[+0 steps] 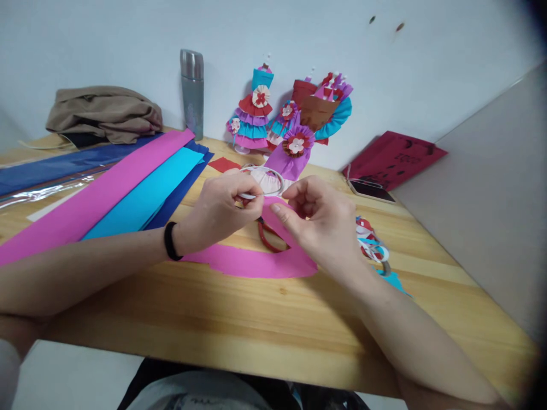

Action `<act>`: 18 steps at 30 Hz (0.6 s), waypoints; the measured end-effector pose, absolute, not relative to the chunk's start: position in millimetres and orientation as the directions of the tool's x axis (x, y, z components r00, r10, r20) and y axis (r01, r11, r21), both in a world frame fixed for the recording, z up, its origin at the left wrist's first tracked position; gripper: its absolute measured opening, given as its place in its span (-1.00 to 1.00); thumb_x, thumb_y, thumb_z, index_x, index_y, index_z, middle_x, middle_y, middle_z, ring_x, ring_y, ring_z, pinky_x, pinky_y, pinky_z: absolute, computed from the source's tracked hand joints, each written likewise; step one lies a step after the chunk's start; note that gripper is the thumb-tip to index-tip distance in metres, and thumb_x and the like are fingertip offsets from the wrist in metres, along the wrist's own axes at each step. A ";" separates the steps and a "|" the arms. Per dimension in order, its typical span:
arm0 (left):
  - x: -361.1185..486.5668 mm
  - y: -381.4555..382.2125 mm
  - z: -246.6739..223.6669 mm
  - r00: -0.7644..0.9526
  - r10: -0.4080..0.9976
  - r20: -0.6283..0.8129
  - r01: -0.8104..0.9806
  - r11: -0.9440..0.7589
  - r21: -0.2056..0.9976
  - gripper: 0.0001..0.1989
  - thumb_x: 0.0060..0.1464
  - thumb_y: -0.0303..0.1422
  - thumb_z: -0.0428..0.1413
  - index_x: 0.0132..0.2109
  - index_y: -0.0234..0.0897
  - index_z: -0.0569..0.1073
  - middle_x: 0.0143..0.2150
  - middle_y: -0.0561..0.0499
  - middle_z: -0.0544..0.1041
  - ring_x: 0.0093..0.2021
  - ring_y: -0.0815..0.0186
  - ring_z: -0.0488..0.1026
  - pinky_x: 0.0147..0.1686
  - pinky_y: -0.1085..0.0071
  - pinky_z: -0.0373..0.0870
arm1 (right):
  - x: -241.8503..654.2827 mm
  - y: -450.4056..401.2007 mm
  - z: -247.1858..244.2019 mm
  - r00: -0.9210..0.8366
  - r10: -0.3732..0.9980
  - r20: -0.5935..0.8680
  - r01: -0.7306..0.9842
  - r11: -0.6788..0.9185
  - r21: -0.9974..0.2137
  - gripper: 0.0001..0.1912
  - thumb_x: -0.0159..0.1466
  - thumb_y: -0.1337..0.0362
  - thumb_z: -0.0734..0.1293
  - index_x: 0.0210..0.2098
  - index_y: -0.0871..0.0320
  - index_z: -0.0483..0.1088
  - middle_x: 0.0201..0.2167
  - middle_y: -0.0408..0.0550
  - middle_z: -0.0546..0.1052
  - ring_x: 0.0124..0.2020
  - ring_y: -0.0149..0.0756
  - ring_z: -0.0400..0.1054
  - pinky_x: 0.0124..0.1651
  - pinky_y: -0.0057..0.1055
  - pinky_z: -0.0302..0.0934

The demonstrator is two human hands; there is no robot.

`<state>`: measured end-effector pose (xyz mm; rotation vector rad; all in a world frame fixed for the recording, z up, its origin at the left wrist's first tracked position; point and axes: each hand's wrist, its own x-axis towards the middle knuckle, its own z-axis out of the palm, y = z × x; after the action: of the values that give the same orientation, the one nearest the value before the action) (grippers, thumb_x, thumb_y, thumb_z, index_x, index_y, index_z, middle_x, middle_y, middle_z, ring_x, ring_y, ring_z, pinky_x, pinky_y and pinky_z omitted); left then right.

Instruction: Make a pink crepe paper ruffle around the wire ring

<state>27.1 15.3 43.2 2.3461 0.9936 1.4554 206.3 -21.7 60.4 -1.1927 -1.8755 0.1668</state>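
My left hand, with a black band at the wrist, is closed in a pinch on a thin white strip that loops up between the hands. My right hand has thumb and fingers bent near the end of a pink crepe paper strip, which hangs down and curves left over the table. What its fingertips grip is too small to make out. Red-handled scissors lie behind the strip. A purple paper dress with a flower stands just beyond my hands, with pale ruffled paper beside it.
Pink and blue paper sheets lie at left, near a brown cloth and a grey flask. More paper dresses stand at the wall. At right are a red bag, a phone and ribbon scraps.
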 end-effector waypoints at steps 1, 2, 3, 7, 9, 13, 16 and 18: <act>27.1 15.3 42.8 0.283 0.635 0.719 0.438 -0.752 0.492 -0.83 0.04 -0.47 0.09 -0.50 -0.22 0.36 -0.52 0.08 0.41 -0.45 0.37 0.30 -0.41 0.38 0.21 | 207.2 -20.7 59.9 -0.146 0.807 0.572 0.650 0.514 -0.559 -0.81 0.21 0.17 0.41 -0.40 0.10 0.35 -0.61 -0.21 0.39 -0.60 -0.40 0.21 -0.50 -0.40 0.10; 27.0 15.4 42.4 0.280 0.632 0.722 0.437 -0.754 0.490 -0.83 0.03 -0.48 0.09 -0.50 -0.22 0.36 -0.52 0.08 0.42 -0.45 0.37 0.29 -0.41 0.38 0.22 | 208.0 -19.9 59.4 -0.145 0.827 0.544 0.636 0.499 -0.589 -0.81 0.21 0.17 0.41 -0.41 0.10 0.35 -0.61 -0.20 0.40 -0.60 -0.40 0.22 -0.51 -0.41 0.09; 27.0 15.6 41.9 0.279 0.627 0.728 0.432 -0.759 0.488 -0.83 0.03 -0.49 0.09 -0.49 -0.23 0.37 -0.51 0.08 0.42 -0.45 0.38 0.29 -0.41 0.39 0.22 | 208.5 -19.5 58.9 -0.150 0.843 0.517 0.622 0.487 -0.613 -0.81 0.22 0.18 0.40 -0.43 0.10 0.36 -0.60 -0.19 0.41 -0.59 -0.39 0.22 -0.51 -0.41 0.08; 27.4 17.1 39.3 0.285 0.597 0.750 0.401 -0.785 0.472 -0.82 0.03 -0.52 0.11 -0.50 -0.24 0.37 -0.53 0.08 0.39 -0.45 0.38 0.30 -0.43 0.39 0.21 | 207.1 -20.8 57.2 -0.180 0.861 0.476 0.578 0.484 -0.657 -0.84 0.23 0.23 0.36 -0.46 0.12 0.38 -0.59 -0.17 0.42 -0.58 -0.40 0.22 -0.52 -0.42 0.07; 27.8 17.2 38.7 0.285 0.594 0.752 0.399 -0.787 0.471 -0.83 0.02 -0.53 0.11 -0.50 -0.25 0.39 -0.54 0.09 0.38 -0.47 0.39 0.29 -0.43 0.39 0.21 | 204.9 -22.5 56.6 -0.210 0.849 0.485 0.569 0.509 -0.645 -0.87 0.24 0.25 0.34 -0.44 0.12 0.41 -0.57 -0.16 0.43 -0.57 -0.40 0.22 -0.51 -0.42 0.08; 28.4 16.0 39.0 0.290 0.634 0.717 0.419 -0.758 0.500 -0.86 0.02 -0.53 0.11 -0.47 -0.29 0.45 -0.53 0.10 0.41 -0.49 0.43 0.27 -0.44 0.44 0.22 | 202.5 -23.8 56.1 -0.247 0.827 0.505 0.554 0.549 -0.626 -0.88 0.24 0.27 0.33 -0.41 0.12 0.47 -0.52 -0.12 0.49 -0.52 -0.36 0.29 -0.47 -0.40 0.15; 28.9 16.7 37.4 0.282 0.599 0.750 0.405 -0.783 0.473 -0.86 0.01 -0.55 0.11 -0.46 -0.29 0.45 -0.55 0.13 0.38 -0.51 0.46 0.25 -0.46 0.48 0.20 | 204.1 -22.3 56.4 -0.223 0.825 0.520 0.536 0.549 -0.641 -0.87 0.25 0.27 0.34 -0.41 0.12 0.49 -0.53 -0.13 0.49 -0.53 -0.35 0.30 -0.47 -0.39 0.15; 29.3 18.2 35.4 0.280 0.544 0.791 0.375 -0.820 0.432 -0.86 0.00 -0.57 0.12 -0.47 -0.30 0.44 -0.57 0.15 0.35 -0.52 0.47 0.25 -0.47 0.50 0.20 | 205.5 -20.9 56.3 -0.226 0.817 0.530 0.531 0.559 -0.636 -0.87 0.25 0.26 0.35 -0.41 0.12 0.49 -0.55 -0.14 0.49 -0.55 -0.36 0.28 -0.48 -0.40 0.13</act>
<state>29.3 18.2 35.4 2.3795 0.8634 1.5733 205.5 -20.9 56.3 -1.0936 -1.9020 0.4042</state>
